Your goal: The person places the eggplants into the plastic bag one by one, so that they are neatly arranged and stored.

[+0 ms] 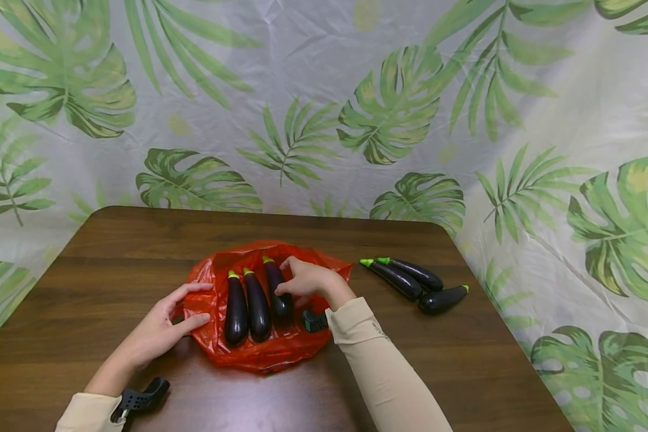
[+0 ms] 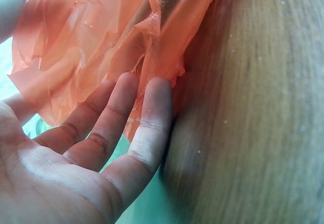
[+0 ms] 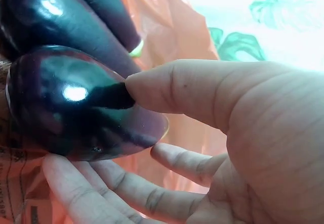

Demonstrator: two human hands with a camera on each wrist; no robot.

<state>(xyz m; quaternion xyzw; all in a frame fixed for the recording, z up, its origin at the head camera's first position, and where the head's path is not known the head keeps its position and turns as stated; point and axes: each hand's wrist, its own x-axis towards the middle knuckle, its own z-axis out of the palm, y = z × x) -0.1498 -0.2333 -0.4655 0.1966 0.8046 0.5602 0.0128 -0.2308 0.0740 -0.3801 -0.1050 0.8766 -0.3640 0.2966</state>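
Observation:
A red plastic bag (image 1: 302,351) lies spread on the table with three dark purple eggplants on it. Two of them, the left eggplant (image 1: 236,312) and the middle eggplant (image 1: 257,306), lie side by side, green caps pointing away. My right hand (image 1: 310,281) holds the rightmost eggplant (image 1: 278,294), thumb on its skin and fingers along its other side. In the right wrist view the rounded end of that eggplant (image 3: 66,102) faces the camera. My left hand (image 1: 159,327) rests at the bag's left edge; its fingers (image 2: 157,102) are extended against the crumpled plastic.
Three more eggplants (image 1: 394,279) lie together on the right of the brown wooden table (image 1: 140,252). A leaf-printed cloth (image 1: 302,90) hangs behind the table. Black wrist devices (image 1: 146,396) sit at both cuffs.

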